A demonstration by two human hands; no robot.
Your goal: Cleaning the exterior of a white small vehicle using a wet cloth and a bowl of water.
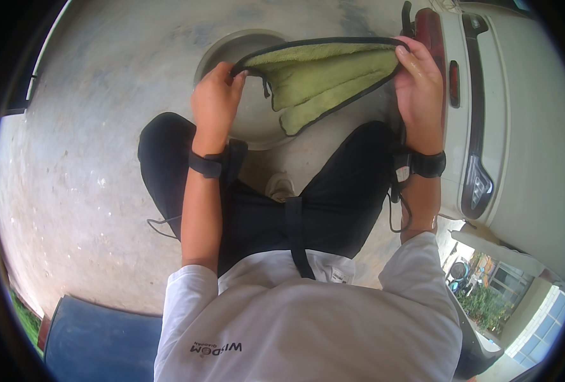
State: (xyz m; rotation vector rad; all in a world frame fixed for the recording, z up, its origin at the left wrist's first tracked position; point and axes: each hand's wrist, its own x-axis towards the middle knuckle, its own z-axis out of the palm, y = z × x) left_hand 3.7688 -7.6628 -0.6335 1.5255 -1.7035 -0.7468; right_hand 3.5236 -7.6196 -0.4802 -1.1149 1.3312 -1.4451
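Observation:
A green towel-like cloth (333, 73) with dark edging hangs stretched between my two hands. My left hand (215, 99) pinches its left corner, where a short dark loop or strip dangles. At the other end, the upper right corner is gripped between the thumb and fingers of my right hand (418, 86). The top edge is pulled nearly taut, while the lower part hangs in folds. Beneath the cloth, a round pale grey basin (215, 52) stands on the floor, partly hidden by the cloth and my left hand.
My bent knees flank the basin, with a light shoe (280, 187) between them. Close on the right stands a white car (530, 108) with a red lamp (454, 84). A dark blue flat-topped object (101, 344) is at the lower left. Concrete floor (91, 153) spreads leftward.

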